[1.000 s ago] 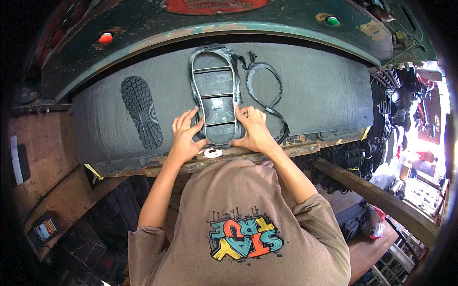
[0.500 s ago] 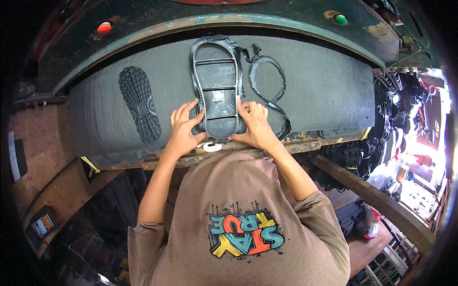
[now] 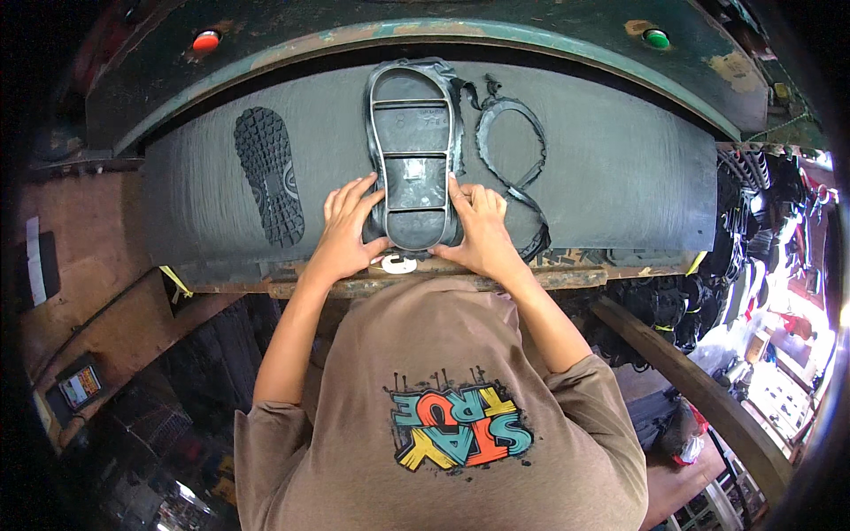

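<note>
The left hand [image 3: 347, 228] and the right hand [image 3: 478, 228] press on a sole-shaped metal mould [image 3: 413, 159], one at each side of its near end. Both grips are flat and spread, fingers on the mould's edges, thumbs pointing to its near end; they close around nothing. The mould lies on a grey rubber sheet [image 3: 620, 168], in the middle, near the front edge of the desk [image 3: 567, 280]. Left of it a cut sole [image 3: 269, 173] with tread pattern lies on the sheet. Just right of the mould lies a ring of rubber scrap [image 3: 513, 146]. Behind the sheet are a red button [image 3: 205, 40] and a green button [image 3: 656, 38].
</note>
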The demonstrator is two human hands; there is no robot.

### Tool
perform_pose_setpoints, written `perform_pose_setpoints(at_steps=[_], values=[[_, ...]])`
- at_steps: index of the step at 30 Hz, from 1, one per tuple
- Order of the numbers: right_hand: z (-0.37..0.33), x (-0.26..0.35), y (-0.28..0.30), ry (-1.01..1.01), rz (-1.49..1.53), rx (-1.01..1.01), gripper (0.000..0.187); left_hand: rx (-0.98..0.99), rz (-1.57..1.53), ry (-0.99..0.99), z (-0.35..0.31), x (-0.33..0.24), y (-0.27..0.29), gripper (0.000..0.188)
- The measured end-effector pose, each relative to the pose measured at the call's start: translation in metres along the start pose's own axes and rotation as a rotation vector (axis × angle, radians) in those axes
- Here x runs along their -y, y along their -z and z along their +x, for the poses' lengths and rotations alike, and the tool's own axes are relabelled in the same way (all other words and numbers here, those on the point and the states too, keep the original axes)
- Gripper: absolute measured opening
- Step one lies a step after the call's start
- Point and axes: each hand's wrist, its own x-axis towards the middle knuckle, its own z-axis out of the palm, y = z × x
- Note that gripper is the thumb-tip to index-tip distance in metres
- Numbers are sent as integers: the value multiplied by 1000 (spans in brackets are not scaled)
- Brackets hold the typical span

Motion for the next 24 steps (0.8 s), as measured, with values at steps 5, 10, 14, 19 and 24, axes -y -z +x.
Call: perform_pose_setpoints(at_steps=[5,10,14,19,24], values=[[-5,0,0,22,45,-17,122,5,-19,22,-3,-6,5,86],[-1,-3,7,49,37,-53,117,13,-24,35,4,-11,8,85],[5,4,10,40,20,-40,116,31,-14,50,6,-4,16,86],[10,14,33,35,52,8,109,53,-35,45,14,-15,31,87],[63,-32,130,28,306,197,80,-128,-290,87,76,-8,86,61]])
